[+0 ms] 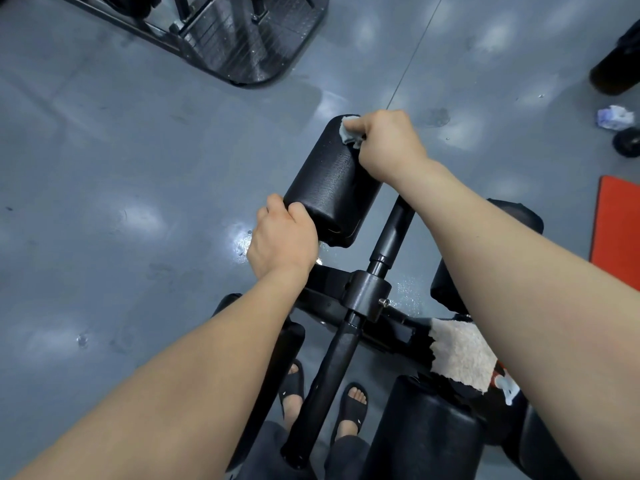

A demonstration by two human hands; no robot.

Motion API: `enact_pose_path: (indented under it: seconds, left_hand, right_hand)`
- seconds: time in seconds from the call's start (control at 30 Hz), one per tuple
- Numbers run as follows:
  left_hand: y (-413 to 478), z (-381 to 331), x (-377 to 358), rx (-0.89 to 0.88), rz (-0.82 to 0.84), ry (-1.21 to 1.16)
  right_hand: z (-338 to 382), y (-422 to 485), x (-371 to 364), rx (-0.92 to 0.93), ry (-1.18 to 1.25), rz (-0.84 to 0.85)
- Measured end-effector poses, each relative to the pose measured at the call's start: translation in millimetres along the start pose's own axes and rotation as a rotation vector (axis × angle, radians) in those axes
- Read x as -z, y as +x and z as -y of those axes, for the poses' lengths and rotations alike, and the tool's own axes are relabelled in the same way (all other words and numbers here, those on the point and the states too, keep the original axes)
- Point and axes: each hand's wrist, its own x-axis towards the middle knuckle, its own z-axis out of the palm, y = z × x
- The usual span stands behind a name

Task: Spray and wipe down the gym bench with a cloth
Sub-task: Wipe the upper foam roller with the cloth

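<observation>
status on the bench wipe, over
Right hand holds cloth against far end of pad. Left hand grips pad's near end. Nothing in the way.

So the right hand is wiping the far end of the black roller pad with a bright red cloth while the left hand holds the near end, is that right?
Not quite: the cloth is pale grey, not red. The head view shows the right hand holding it against the far end of the black roller pad while the left hand holds the near end, as you said.
</observation>
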Motion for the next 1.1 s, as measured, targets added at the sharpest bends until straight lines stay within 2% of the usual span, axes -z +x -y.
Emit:
enact_pose_path:
  seconds: [0.53, 0.87, 1.1]
  left_hand:
    - [3.0, 3.3, 0.2, -0.011, 0.006, -0.004]
    - [4.8, 5.4, -2.1, -0.034, 0.004, 0.004]
    - [6.4, 6.6, -3.9, -0.046, -0.006, -0.005]
  right_hand:
    - [26.7, -43.9, -5.5, 0.054, 0.082, 0.151]
    - [34.5, -73.8, -16.6, 0.114, 0.080, 0.154]
    - [45.1, -90.9, -24.6, 0.173, -0.025, 0.131]
